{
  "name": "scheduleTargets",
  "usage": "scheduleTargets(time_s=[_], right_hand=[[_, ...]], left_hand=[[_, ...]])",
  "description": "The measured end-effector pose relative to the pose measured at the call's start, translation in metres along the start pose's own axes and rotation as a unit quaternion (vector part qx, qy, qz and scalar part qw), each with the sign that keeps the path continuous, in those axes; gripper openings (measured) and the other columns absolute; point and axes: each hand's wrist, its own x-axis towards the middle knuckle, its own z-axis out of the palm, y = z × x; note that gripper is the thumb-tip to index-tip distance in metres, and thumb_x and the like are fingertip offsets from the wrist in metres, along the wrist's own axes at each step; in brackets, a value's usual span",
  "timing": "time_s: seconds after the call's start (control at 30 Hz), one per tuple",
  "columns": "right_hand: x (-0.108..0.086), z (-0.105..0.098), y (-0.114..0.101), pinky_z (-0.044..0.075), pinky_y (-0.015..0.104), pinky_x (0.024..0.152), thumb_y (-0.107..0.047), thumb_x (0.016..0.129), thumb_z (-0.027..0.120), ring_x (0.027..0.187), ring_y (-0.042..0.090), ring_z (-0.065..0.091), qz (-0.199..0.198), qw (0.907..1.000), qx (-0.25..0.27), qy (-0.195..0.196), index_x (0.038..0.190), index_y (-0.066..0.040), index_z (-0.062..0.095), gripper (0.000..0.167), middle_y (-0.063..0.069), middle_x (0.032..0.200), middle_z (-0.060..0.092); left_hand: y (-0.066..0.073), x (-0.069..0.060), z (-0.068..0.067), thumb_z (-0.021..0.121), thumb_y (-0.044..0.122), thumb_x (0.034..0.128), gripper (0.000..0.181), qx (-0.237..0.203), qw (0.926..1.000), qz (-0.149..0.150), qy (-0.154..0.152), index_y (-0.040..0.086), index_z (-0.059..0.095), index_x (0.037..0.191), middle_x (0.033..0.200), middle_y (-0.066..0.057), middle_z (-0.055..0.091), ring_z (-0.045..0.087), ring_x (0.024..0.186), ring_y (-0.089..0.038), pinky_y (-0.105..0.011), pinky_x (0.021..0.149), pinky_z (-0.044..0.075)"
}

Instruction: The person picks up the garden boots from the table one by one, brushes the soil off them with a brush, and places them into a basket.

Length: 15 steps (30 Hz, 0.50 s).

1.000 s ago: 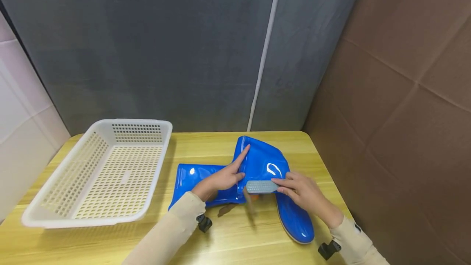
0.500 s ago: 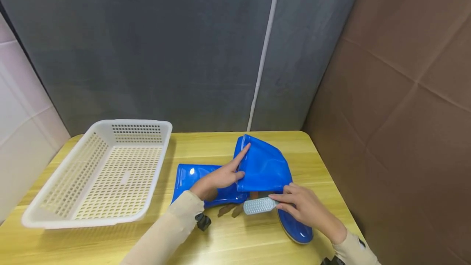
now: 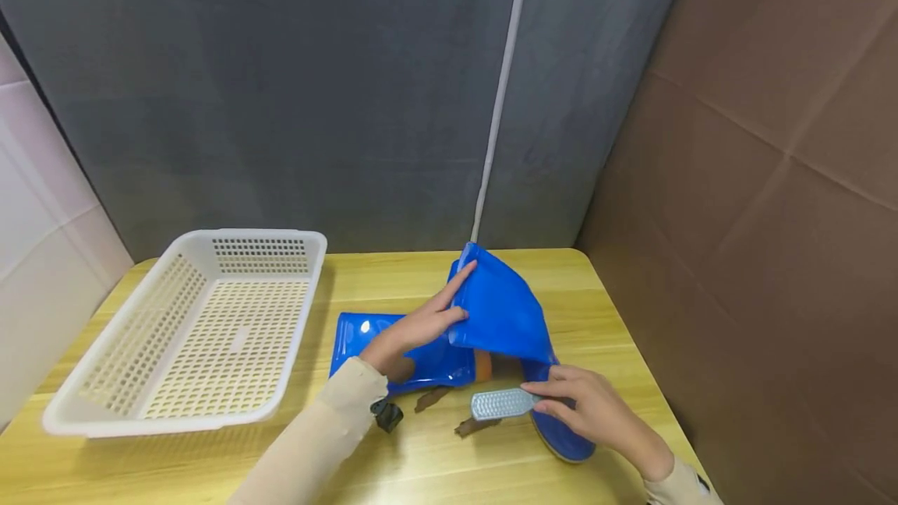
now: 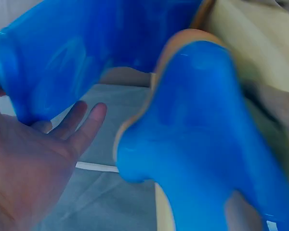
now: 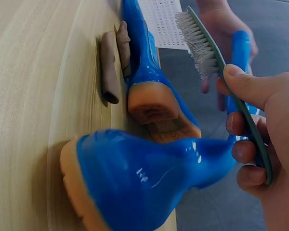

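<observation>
My left hand (image 3: 424, 322) holds the cuff of a glossy blue rain boot (image 3: 501, 302), with thumb and index finger at the rim. Its shaft is tilted up off the table, while its toe points toward me at the right. A second blue rain boot (image 3: 379, 333) lies on its side beneath my left forearm, its orange heel (image 5: 151, 101) showing in the right wrist view. My right hand (image 3: 589, 407) grips a grey-green scrubbing brush (image 3: 501, 405) by the handle. White bristles (image 5: 197, 43) face away from the palm, apart from the boot.
Two brown stick-like pieces, one (image 3: 431, 398) by the lying boot and another (image 3: 477, 425) below the brush, rest on the wooden table (image 3: 393, 458). At the left stands a white perforated basket (image 3: 295, 357). A dark grey partition (image 3: 316, 100) rises behind the table, a brown one at right.
The held boot's shaft has risen in my left hand. My right hand has drawn the brush off the shaft and down toward me, and one brown piece now shows more fully.
</observation>
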Motion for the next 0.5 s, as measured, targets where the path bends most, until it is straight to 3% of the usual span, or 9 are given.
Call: scheduleTargets(time_s=[0.13,0.27,0.5], right_hand=[[0.0,-0.003,0.002,0.037,0.011,0.057,-0.033,0.09,0.07,0.068,-0.008,0.041,0.002,1.0,0.009,0.001,0.12,-0.027,0.073,0.03,-0.017,0.08,0.057],[0.0,-0.005,0.003,0.041,0.013,0.059,-0.037,0.092,0.067,0.072,-0.007,0.045,0.019,0.9996,0.02,-0.007,0.12,-0.028,0.073,0.03,-0.013,0.087,0.065],[-0.001,-0.006,0.003,0.036,0.011,0.056,-0.038,0.092,0.066,0.066,-0.008,0.038,0.022,0.9995,0.023,0.002,0.119,-0.031,0.073,0.029,-0.018,0.076,0.05]], left_hand=[[0.015,0.009,-0.011,0.044,0.05,0.0999,0.07,0.016,0.9996,0.014,0.016,0.046,0.003,0.157,0.17,0.001,-0.002,0.014,0.153,-0.045,-0.074,0.114,0.023],[0.034,0.021,-0.022,0.048,0.068,0.0902,0.082,0.047,0.9986,0.016,0.021,0.045,0.005,0.157,0.17,0.003,0.004,0.017,0.153,-0.042,-0.071,0.113,0.028],[0.07,0.043,-0.033,0.05,0.062,0.0895,0.085,0.116,0.993,-0.01,0.021,0.035,0.011,0.159,0.169,-0.001,0.013,0.021,0.154,-0.038,-0.066,0.116,0.028]])
